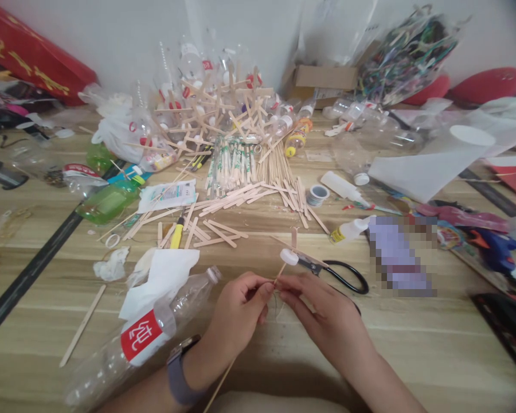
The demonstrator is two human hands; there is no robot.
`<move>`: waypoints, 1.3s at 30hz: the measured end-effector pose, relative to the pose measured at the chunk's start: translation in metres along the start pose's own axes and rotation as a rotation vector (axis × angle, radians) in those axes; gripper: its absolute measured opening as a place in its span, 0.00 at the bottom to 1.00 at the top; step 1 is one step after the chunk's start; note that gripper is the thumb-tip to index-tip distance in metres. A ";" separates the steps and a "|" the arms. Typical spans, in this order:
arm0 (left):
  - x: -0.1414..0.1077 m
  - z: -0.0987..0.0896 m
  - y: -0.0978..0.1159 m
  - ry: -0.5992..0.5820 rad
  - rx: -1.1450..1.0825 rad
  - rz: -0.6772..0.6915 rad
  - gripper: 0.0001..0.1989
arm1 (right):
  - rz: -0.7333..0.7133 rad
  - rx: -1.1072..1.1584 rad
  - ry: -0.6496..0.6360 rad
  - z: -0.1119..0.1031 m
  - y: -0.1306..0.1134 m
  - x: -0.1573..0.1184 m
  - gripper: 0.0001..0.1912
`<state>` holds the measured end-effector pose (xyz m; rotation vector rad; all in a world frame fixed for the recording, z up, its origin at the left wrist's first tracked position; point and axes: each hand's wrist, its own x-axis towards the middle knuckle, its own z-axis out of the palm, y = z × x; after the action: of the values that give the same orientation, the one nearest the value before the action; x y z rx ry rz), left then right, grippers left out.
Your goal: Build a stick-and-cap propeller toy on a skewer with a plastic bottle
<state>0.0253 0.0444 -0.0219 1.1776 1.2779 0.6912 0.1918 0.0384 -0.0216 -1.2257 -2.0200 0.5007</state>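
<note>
My left hand (pixel 243 310) pinches 1 thin wooden stick (pixel 222 383) over the tabletop's (pixel 447 355) near edge, a white cap (pixel 289 256) toward its far end. My right hand (pixel 327 315) meets it there; whether those fingertips grip, I cannot tell. Scissors (pixel 348 275) lie just beyond.

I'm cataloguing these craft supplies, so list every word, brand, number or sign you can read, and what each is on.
"纯" (apparently, turned sideways): red label on the large clear bottle at front left.
Too small or blurred to read: print on the white packet, wrapped wooden sticks, yellow-labelled bottle and cardboard box; gold markings on the red object at upper left.
</note>
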 end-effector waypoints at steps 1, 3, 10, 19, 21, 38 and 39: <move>0.000 0.000 0.000 0.003 -0.003 0.000 0.16 | -0.010 -0.013 -0.005 0.000 0.000 -0.001 0.08; 0.000 0.000 -0.001 0.008 -0.009 0.002 0.16 | -0.019 -0.032 -0.018 0.001 0.000 -0.002 0.09; 0.000 0.000 -0.001 0.013 -0.012 0.000 0.16 | 0.029 -0.019 -0.102 0.001 0.003 -0.005 0.09; -0.001 0.000 -0.002 0.014 -0.010 -0.002 0.16 | 0.210 0.091 -0.232 -0.005 -0.001 0.000 0.08; -0.001 0.000 -0.001 0.019 0.001 -0.012 0.16 | 0.272 0.140 -0.259 -0.009 -0.002 0.002 0.07; -0.003 0.004 -0.002 -0.062 -0.020 -0.017 0.16 | 0.769 0.754 -0.016 0.002 -0.003 0.006 0.11; -0.004 0.004 -0.003 -0.067 -0.023 -0.017 0.16 | 0.783 0.776 -0.007 0.003 -0.002 0.006 0.12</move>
<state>0.0282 0.0392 -0.0236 1.1607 1.2196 0.6465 0.1864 0.0426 -0.0199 -1.4232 -1.0592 1.4833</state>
